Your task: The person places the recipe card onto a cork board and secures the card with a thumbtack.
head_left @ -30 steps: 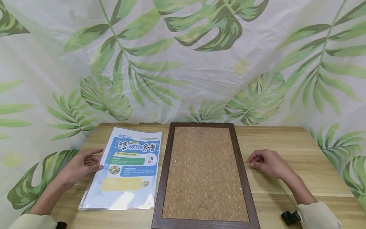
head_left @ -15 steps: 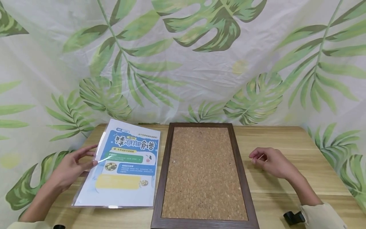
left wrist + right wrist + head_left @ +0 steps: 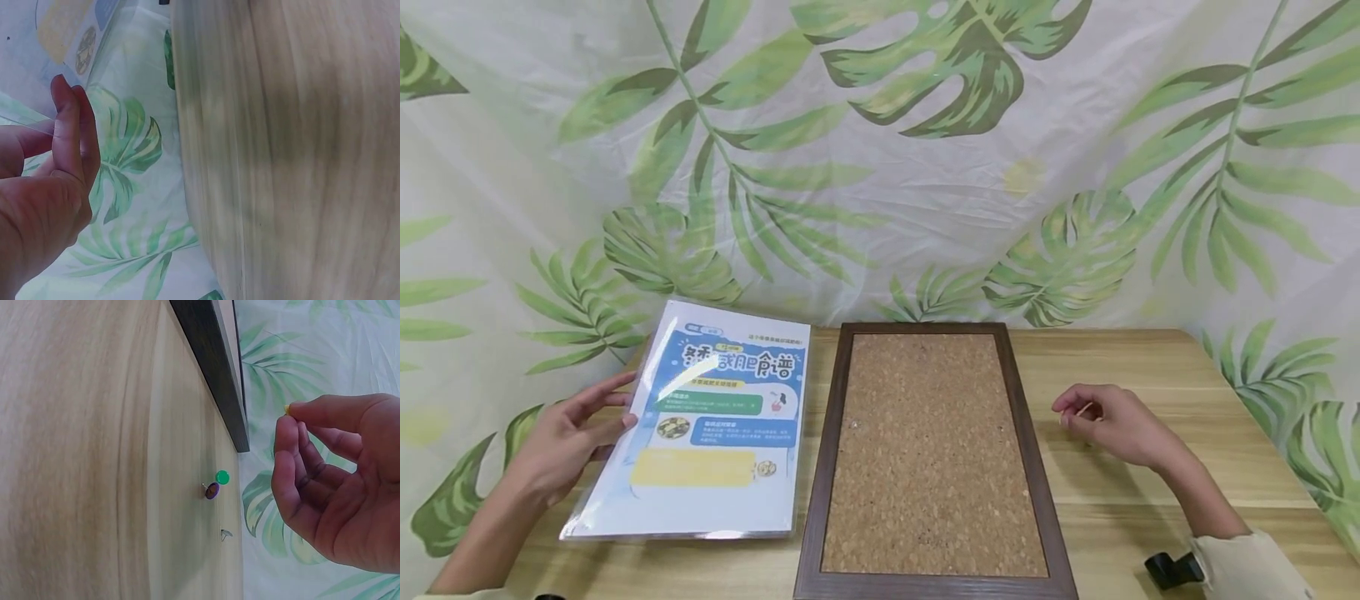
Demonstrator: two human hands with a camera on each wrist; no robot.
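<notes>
A transparent-edged sheet, a poster with blue, green and yellow print [image 3: 711,429], hangs just above the table at the left. My left hand [image 3: 561,442] pinches its left edge between thumb and fingers; the left wrist view shows the clear margin in that hand [image 3: 56,181]. To the right of the framed corkboard [image 3: 932,467] is my right hand [image 3: 1123,425], above the table. Between its thumb and fingertip, in the right wrist view, it pinches a tiny yellow thumbtack [image 3: 287,409], mostly covered by the fingers.
Under the right hand lie loose thumbtacks: a green one [image 3: 222,477], a dark purple one [image 3: 212,490] and a pale one [image 3: 226,534]. The wooden table [image 3: 1135,367] backs onto a leaf-print curtain [image 3: 917,192]. The corkboard's dark frame stands proud of the table.
My left hand has raised the poster off the table and drawn it leftward, its far end tilting up. My right hand stays nearly where it was.
</notes>
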